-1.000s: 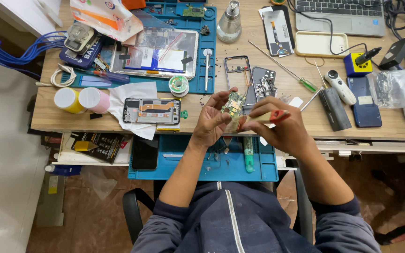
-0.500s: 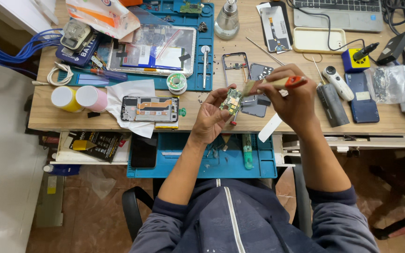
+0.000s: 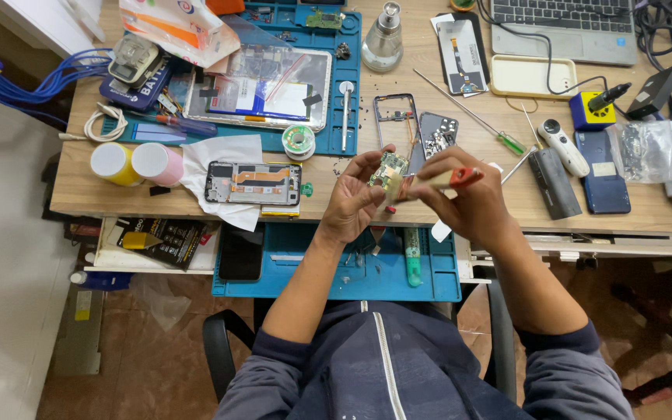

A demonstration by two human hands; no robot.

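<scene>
Small green circuit board (image 3: 390, 167): held up off the desk, above its front edge, between the two hands. Left hand (image 3: 354, 198) pinches it by the edges, fingers curled round the back, so the face of the board is tilted toward the camera and open to work.

Right hand (image 3: 468, 204) is closed round a small brush with a red end (image 3: 451, 178); the light-coloured tip meets the board's lower right edge. Grip is pencil-like, close to the tip, which looks suited to fine strokes. The hands are close together, nearly touching at the board.

Just behind the board on the wooden desk (image 3: 196, 210): an empty phone frame (image 3: 395, 118) and a grey back plate (image 3: 437, 132), side by side, apart from each other. To the left, an opened phone (image 3: 252, 183) lies face down on a white tissue (image 3: 219, 159), insides up. A solder spool (image 3: 299, 141) sits on the edge of the blue mat (image 3: 351, 78).

Right of the hands: a green-handled screwdriver (image 3: 472, 115) lying aslant, within reach, and a dark case (image 3: 553, 183).

Below the desk edge, a second blue mat (image 3: 336, 272) on a pulled-out shelf lies under the hands, probably to catch small parts; a green tube (image 3: 413, 264) rests on it.
</scene>
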